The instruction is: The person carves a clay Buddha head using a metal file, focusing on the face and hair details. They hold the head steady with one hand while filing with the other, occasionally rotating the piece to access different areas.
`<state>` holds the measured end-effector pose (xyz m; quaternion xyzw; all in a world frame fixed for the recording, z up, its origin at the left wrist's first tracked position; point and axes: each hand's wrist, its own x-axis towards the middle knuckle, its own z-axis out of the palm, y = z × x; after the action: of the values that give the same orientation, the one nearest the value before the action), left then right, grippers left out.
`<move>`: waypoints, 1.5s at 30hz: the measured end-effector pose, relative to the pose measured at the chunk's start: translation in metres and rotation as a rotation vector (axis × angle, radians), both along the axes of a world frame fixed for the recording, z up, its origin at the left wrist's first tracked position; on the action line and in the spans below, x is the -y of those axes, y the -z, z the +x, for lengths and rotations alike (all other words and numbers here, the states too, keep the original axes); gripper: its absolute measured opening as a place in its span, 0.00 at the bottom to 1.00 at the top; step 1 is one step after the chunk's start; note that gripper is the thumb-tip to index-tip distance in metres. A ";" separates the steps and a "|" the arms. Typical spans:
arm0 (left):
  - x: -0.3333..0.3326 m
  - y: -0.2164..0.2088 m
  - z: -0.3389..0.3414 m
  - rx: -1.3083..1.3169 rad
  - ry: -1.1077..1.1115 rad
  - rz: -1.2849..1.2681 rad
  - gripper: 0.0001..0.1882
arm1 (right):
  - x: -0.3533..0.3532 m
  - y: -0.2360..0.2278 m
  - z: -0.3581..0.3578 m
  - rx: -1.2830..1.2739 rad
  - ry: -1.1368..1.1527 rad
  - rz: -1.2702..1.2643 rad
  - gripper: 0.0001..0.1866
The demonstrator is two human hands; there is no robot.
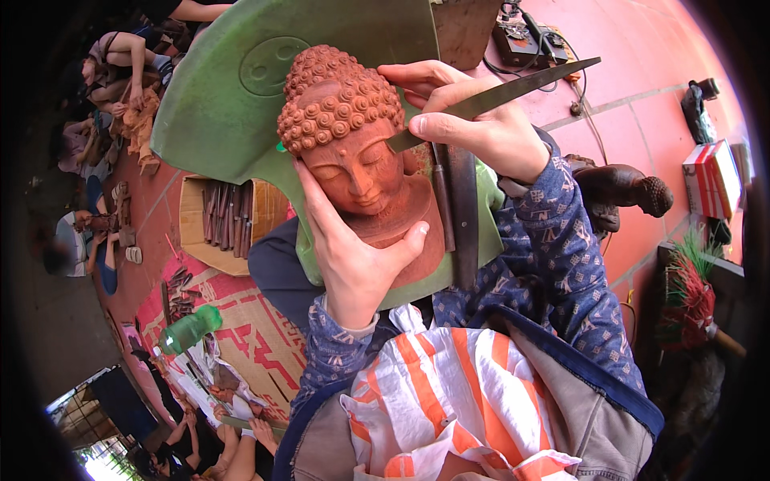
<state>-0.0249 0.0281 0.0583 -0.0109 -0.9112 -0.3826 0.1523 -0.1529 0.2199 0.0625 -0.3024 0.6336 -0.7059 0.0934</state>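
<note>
Toward 11 o'clock in the view, the reddish-brown carved head [365, 172] rests on a green plastic sheet [204, 120], the left hand [353, 252] spread open against its cheek and neck, while the right hand [481, 120] grips a flat metal blade [521, 88] whose end meets the temple. At 9 o'clock, an open cardboard box [192, 216] holds slim dark tools [228, 212] lined up side by side. A green bottle [191, 329] lies at 8 o'clock and a red-and-white striped box [710, 180] sits near 3 o'clock, their contents impossible to tell.
</note>
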 end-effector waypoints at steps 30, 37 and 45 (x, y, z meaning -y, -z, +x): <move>0.003 0.005 -0.001 0.023 0.003 0.012 0.68 | 0.017 0.026 0.011 -0.097 0.123 -0.146 0.10; 0.002 0.004 0.000 0.023 0.012 0.025 0.68 | 0.005 0.030 0.017 0.182 0.054 -0.257 0.08; 0.001 0.004 -0.002 0.014 0.016 0.024 0.68 | 0.018 0.028 0.032 0.230 0.170 -0.231 0.11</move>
<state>-0.0270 0.0275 0.0544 -0.0135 -0.9074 -0.3949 0.1431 -0.1208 0.2022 0.0345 -0.1739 0.5565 -0.8094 0.0701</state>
